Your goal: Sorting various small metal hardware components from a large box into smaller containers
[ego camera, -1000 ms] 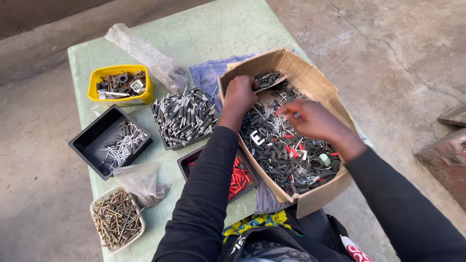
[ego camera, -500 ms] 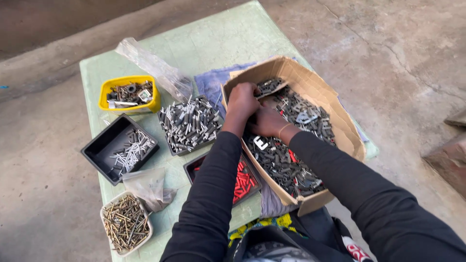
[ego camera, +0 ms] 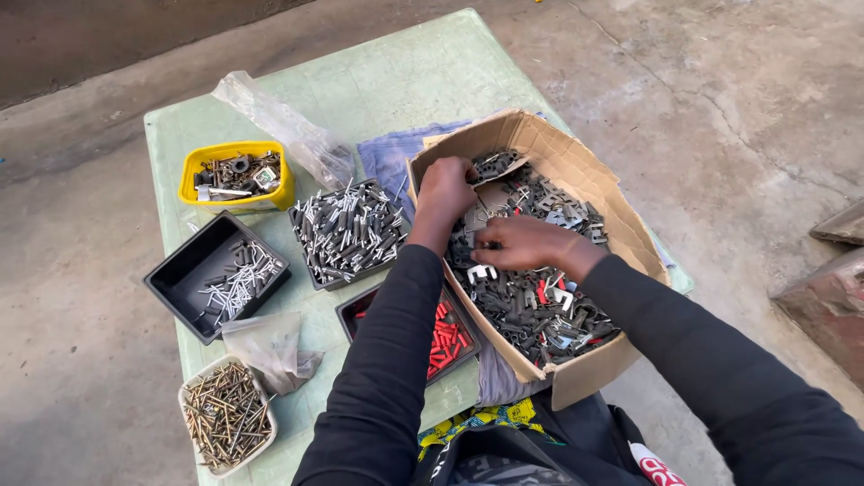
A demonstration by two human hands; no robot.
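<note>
Cardboard box [ego camera: 621, 229]: open-topped, at about 3 o'clock on the tabletop [ego camera: 396, 81], heaped with mixed dark metal clips, light brackets and a few red pieces; both hands are down in it.
Progress: I judge the sorting to be part way. Five containers to the left already hold separated kinds, yet the box is well filled, so most of the heap looks unsorted.
Screw tub [ego camera: 225, 421]: pale, at 7 o'clock by the near-left corner, full of brass-coloured screws.
Black tray [ego camera: 180, 279]: at 9 o'clock, sparsely filled with small pale fasteners (most of its floor is bare).
Yellow tub [ego camera: 236, 151]: at 10 o'clock, odd metal bits inside.
Plastic bags: one crumpled [ego camera: 265, 346] between screw tub and black tray, one long clear bag [ego camera: 279, 121] lying toward 11 o'clock.
Grey-peg tray [ego camera: 346, 229]: near the centre, piled high, close to overflowing.
Red-plug tray [ego camera: 445, 337]: at 6 o'clock, half hidden under the left sleeve.
Left hand [ego camera: 447, 189]: curled tight at the box's far-left corner, knuckles up; whether it grips a piece I cannot tell.
Right hand [ego camera: 522, 245]: flat and low over the heap's middle, fingers pressed into the parts; what it holds, if anything, is hidden.
Edges: the box's right wall overhangs the tabletop's right edge, and its near corner juts past the near edge.
Open room: bare green surface only at 12 o'clock; gaps between trays are narrow.
</note>
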